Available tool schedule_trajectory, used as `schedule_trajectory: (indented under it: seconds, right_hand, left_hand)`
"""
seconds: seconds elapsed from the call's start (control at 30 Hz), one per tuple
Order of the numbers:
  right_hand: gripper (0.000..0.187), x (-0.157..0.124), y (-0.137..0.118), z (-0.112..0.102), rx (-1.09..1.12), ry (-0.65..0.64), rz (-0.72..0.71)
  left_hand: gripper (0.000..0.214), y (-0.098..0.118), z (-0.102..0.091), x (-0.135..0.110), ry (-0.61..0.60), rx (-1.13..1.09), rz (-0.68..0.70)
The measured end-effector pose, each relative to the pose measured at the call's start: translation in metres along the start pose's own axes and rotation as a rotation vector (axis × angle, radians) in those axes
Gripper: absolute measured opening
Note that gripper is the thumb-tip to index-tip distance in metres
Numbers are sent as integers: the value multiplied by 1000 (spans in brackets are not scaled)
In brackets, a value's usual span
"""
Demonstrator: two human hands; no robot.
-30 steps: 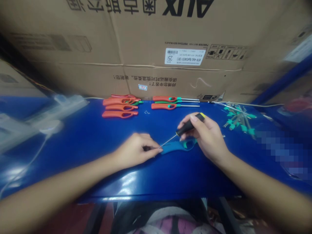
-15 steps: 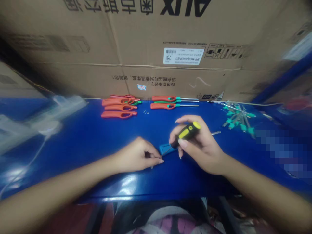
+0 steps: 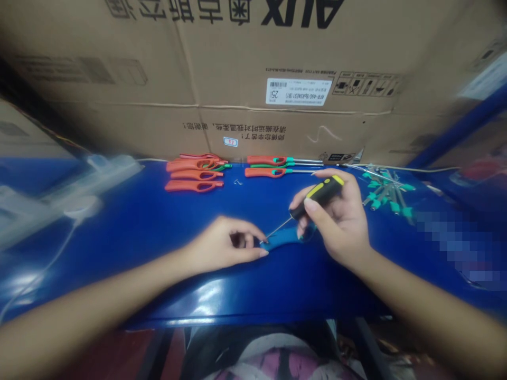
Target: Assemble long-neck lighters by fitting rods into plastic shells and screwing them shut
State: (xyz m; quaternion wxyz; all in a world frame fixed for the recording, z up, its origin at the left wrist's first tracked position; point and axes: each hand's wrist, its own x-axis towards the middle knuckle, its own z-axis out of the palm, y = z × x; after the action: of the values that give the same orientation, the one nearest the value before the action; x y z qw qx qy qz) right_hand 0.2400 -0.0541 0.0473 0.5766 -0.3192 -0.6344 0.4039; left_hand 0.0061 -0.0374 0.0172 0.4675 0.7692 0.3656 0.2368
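A blue lighter handle (image 3: pixel 283 239) lies on the blue table in front of me. My left hand (image 3: pixel 222 245) is closed at its left end, with thumb and index finger on either side of it. My right hand (image 3: pixel 343 216) grips a black and yellow screwdriver (image 3: pixel 325 195), which is tilted down to the left. Its thin shaft reaches to the left fingertips, and the tip meets the left end of the handle. Whether a small screw sits at the tip is too small to tell. The handle's right end is partly behind my right fingers.
Several orange lighter handles (image 3: pixel 194 186) lie at the back left. Lighters with metal tubes (image 3: pixel 265 172) lie beside them, near tiny screws (image 3: pixel 238 182). Green-ended metal tubes (image 3: pixel 390 195) are piled at the right. A cardboard box (image 3: pixel 222 63) stands behind; a white cable (image 3: pixel 59 253) runs along the left.
My right hand and the screwdriver have moved up and to the right. The left fingertips have shifted slightly up onto the handle's end, and more of the blue handle shows.
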Motion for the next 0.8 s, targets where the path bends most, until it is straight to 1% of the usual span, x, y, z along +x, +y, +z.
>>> schedule_trajectory:
  seconds: [0.13,0.3,0.6,0.73,0.8]
  right_hand:
    - [34,1,2,0,9,4,-11]
    - [35,-1,2,-1,-14,-12,-46]
    - [44,-1,0,-2,-45,-96,-44]
    - [47,-2,1,-1,-70,-100,-19]
    - [45,-3,0,1,-73,-88,-20]
  left_hand:
    - [15,2,0,1,70,43,74]
    - [12,5,-1,2,91,96,169]
    - [13,1,3,2,50,87,129]
    - [12,-3,6,2,46,73,138]
    - [12,-4,7,2,37,62,144]
